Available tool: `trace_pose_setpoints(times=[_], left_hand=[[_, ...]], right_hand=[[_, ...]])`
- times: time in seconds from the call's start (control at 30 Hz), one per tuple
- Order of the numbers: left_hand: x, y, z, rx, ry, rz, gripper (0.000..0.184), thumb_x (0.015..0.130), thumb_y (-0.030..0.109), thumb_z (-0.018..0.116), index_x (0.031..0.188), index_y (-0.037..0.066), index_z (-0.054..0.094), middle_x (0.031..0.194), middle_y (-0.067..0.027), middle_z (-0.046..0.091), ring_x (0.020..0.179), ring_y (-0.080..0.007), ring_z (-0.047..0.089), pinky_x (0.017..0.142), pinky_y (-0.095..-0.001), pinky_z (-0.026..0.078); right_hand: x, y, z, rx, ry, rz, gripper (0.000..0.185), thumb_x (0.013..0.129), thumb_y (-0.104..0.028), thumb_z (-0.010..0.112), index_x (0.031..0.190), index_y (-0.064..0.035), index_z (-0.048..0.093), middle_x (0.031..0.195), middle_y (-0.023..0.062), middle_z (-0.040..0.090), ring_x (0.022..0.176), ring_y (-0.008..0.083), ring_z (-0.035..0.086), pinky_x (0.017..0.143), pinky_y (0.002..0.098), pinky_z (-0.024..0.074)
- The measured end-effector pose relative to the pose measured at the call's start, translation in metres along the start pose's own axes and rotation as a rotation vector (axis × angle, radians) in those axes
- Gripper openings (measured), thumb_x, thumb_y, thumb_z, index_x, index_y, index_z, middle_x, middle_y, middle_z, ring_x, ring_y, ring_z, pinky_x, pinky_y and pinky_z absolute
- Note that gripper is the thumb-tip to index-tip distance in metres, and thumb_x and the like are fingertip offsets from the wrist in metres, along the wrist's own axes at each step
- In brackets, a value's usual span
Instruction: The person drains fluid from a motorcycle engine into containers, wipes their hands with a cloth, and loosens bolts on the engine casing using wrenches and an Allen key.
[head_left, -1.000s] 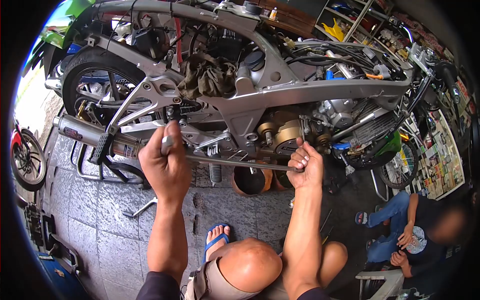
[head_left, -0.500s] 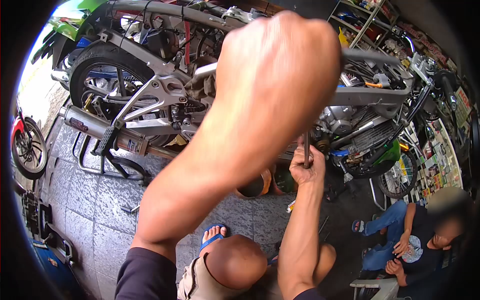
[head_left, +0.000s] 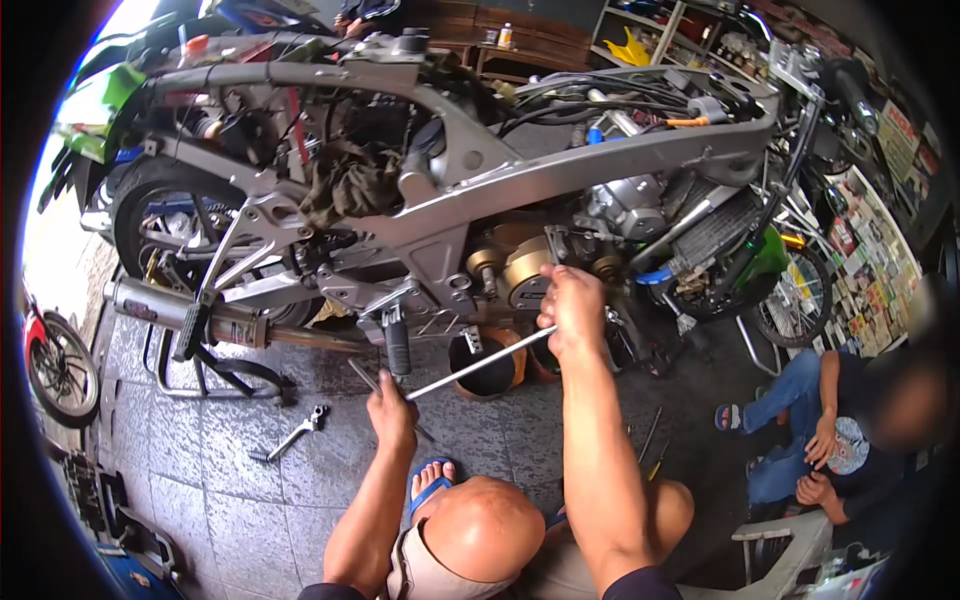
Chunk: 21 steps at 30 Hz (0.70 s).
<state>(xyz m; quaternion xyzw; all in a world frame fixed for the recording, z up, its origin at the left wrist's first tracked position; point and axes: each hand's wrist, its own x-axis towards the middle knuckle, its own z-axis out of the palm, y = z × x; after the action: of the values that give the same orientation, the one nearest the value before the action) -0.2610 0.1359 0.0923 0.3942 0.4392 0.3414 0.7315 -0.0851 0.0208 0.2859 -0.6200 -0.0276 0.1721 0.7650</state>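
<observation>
My left hand point(head_left: 392, 414) is closed around the crossbar of a T-handle wrench point(head_left: 480, 364), low and left of the engine. The wrench's long metal shaft slants up to the right. My right hand point(head_left: 576, 312) wraps round the far end of that shaft, close to a gold engine cover point(head_left: 526, 264). Its fingers hide the wrench tip, so I cannot tell whether it sits on a bolt. Above both hands runs the grey frame point(head_left: 600, 172) of a partly stripped motorcycle.
A footpeg point(head_left: 398, 346) juts out above my left hand. Below the engine stands an open container point(head_left: 486, 376). On the tiles lie a metal lever point(head_left: 296, 436) and slim tools point(head_left: 650, 434). A person point(head_left: 850, 440) sits at the right.
My left hand has dropped from high in front of the camera to low left. The wrench shaft, upright before, now slants. My right hand still grips it, and the view has shifted.
</observation>
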Motion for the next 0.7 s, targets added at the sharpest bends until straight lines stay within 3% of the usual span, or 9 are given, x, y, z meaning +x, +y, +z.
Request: trace_pose_setpoints(times=[0.07, 0.13, 0.23, 0.27, 0.4, 0.53, 0.7], left_hand=[[-0.005, -0.017, 0.000, -0.107, 0.019, -0.089, 0.042, 0.096, 0.045, 0.051, 0.071, 0.013, 0.040, 0.053, 0.0018, 0.037, 0.036, -0.0123, 0.034, 0.034, -0.0298, 0.026], [-0.006, -0.011, 0.000, -0.097, 0.121, -0.011, 0.042, 0.096, 0.046, 0.051, 0.071, 0.014, 0.041, 0.054, 0.0031, 0.037, 0.037, -0.0096, 0.033, 0.035, -0.0277, 0.027], [-0.011, 0.031, 0.000, 0.009, 0.084, 0.355, 0.044, 0.098, 0.042, 0.049, 0.066, 0.014, 0.041, 0.055, 0.0054, 0.037, 0.042, -0.0054, 0.031, 0.038, -0.0250, 0.023], [-0.018, 0.055, 0.007, 0.079, 0.082, 0.426, 0.046, 0.101, 0.030, 0.046, 0.060, 0.011, 0.037, 0.052, 0.0066, 0.034, 0.048, -0.0033, 0.029, 0.044, -0.0253, 0.020], [-0.056, 0.137, 0.050, 0.337, -0.094, 0.870, 0.042, 0.101, 0.024, 0.048, 0.065, 0.006, 0.040, 0.055, 0.0067, 0.034, 0.053, -0.0030, 0.029, 0.046, -0.0248, 0.021], [-0.073, 0.177, 0.077, 0.348, -0.144, 1.036, 0.042, 0.100, 0.025, 0.052, 0.065, 0.006, 0.040, 0.057, 0.0070, 0.035, 0.056, -0.0032, 0.027, 0.048, -0.0243, 0.021], [-0.095, 0.200, 0.097, 0.414, -0.145, 1.077, 0.041, 0.099, 0.024, 0.053, 0.064, 0.005, 0.042, 0.055, 0.0068, 0.035, 0.055, -0.0038, 0.027, 0.048, -0.0254, 0.021]], right_hand=[[-0.011, 0.001, -0.002, -0.063, 0.000, -0.040, 0.019, 0.095, -0.015, 0.047, 0.094, 0.0002, 0.058, 0.057, -0.0049, 0.035, 0.043, 0.0048, 0.033, 0.038, 0.0226, 0.0281], [-0.033, 0.001, -0.007, 0.025, -0.052, -0.078, 0.020, 0.096, -0.015, 0.047, 0.094, 0.0005, 0.058, 0.056, -0.0052, 0.034, 0.042, 0.0047, 0.032, 0.038, 0.0226, 0.0288], [-0.037, -0.008, -0.037, 0.247, -0.013, -0.005, 0.019, 0.094, -0.016, 0.049, 0.095, 0.0003, 0.060, 0.055, -0.0068, 0.032, 0.042, 0.0040, 0.031, 0.038, 0.0219, 0.0280], [-0.030, -0.007, -0.052, 0.316, 0.009, 0.028, 0.020, 0.093, -0.017, 0.050, 0.096, 0.0001, 0.060, 0.055, -0.0072, 0.032, 0.042, 0.0039, 0.031, 0.038, 0.0216, 0.0275], [0.017, 0.001, -0.090, 0.501, -0.079, 0.121, 0.019, 0.093, -0.018, 0.050, 0.095, -0.0014, 0.059, 0.055, -0.0074, 0.032, 0.045, 0.0044, 0.033, 0.042, 0.0213, 0.0286], [0.047, 0.007, -0.093, 0.608, -0.196, 0.247, 0.016, 0.092, -0.015, 0.053, 0.097, -0.0013, 0.058, 0.053, -0.0091, 0.031, 0.043, 0.0025, 0.030, 0.040, 0.0180, 0.0271], [0.054, 0.006, -0.095, 0.693, -0.241, 0.285, 0.016, 0.091, -0.014, 0.054, 0.095, 0.0005, 0.059, 0.052, -0.0092, 0.032, 0.043, 0.0025, 0.031, 0.041, 0.0181, 0.0278]])
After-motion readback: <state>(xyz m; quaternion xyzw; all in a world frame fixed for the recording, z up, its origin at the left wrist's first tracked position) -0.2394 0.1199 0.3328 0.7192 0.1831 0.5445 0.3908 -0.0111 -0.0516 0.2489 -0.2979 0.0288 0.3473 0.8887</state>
